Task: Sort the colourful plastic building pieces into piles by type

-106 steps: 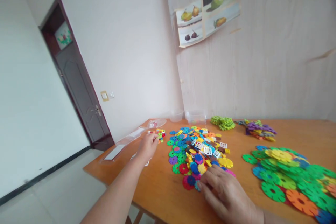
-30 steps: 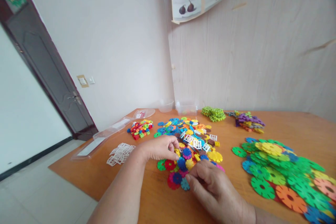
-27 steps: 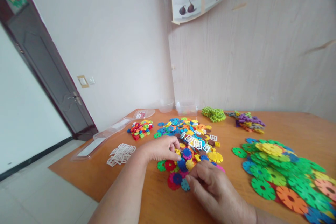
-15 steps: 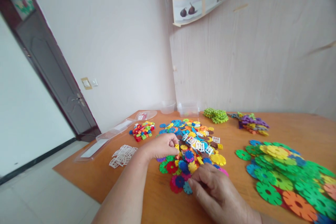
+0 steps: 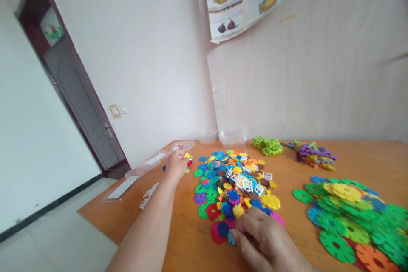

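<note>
My left hand [image 5: 177,165] reaches out over the small pile of coloured bricks [image 5: 190,162] at the back left. Its fingers are pinched, with a small yellow brick [image 5: 187,155] at the tips. The hand and wrist hide most of that pile. My right hand [image 5: 263,233] rests at the near edge of a mixed heap of notched discs [image 5: 211,195]. Its fingers are curled in, and the thumb side touches a teal disc [image 5: 231,238]. Whatever the palm holds is hidden. White lattice window pieces [image 5: 247,185] lie on top of the heap.
White lattice pieces [image 5: 148,196] lie left of my forearm. Clear plastic lids [image 5: 127,185] line the table's left edge. Clear tubs [image 5: 232,138] stand by the wall. Green pieces [image 5: 267,145], purple pieces [image 5: 314,153] and large discs [image 5: 338,246] are on the right.
My left hand has moved away from the mixed heap, left and farther back, to the brick pile. My right hand keeps its place by the heap. The view has shifted slightly.
</note>
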### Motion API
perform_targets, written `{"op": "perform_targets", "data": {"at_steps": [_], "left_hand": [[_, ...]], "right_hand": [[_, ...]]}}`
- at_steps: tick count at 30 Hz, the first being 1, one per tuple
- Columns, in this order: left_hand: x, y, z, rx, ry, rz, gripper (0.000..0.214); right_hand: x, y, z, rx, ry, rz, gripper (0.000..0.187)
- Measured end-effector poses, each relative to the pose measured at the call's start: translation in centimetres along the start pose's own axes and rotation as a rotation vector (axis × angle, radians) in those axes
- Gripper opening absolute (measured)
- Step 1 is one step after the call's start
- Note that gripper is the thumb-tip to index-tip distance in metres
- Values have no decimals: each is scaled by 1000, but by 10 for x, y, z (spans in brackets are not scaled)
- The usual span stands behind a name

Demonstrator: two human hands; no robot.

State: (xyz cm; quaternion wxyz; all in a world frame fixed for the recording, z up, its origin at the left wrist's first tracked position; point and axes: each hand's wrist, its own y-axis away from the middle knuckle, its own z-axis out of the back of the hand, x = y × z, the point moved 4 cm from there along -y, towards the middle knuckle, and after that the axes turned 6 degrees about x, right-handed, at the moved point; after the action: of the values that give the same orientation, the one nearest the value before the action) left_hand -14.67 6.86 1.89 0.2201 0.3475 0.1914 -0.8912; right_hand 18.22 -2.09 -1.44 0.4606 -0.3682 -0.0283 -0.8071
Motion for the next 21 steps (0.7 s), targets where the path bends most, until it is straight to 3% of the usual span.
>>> {"op": "perform_targets", "data": {"at_steps": [3,7,11,18,21], "left_hand": [[13,-16,25,-137,-152,28,26],[24,-28,44,-139,-352,63,24],[33,-35,47,-153,-451,177,28],[49,-50,43,-309,-492,268,34],[55,-55,40,-262,-496,285,37]], "right_hand": [[0,-1,-1,14,12,-20,23],[0,-3,-3,33,15,-11,22],[-1,-3,-2,28,18,-24,20],[-4,-3,-3,29,31,-5,20],[-3,-4,-2,26,29,15,19]]}}
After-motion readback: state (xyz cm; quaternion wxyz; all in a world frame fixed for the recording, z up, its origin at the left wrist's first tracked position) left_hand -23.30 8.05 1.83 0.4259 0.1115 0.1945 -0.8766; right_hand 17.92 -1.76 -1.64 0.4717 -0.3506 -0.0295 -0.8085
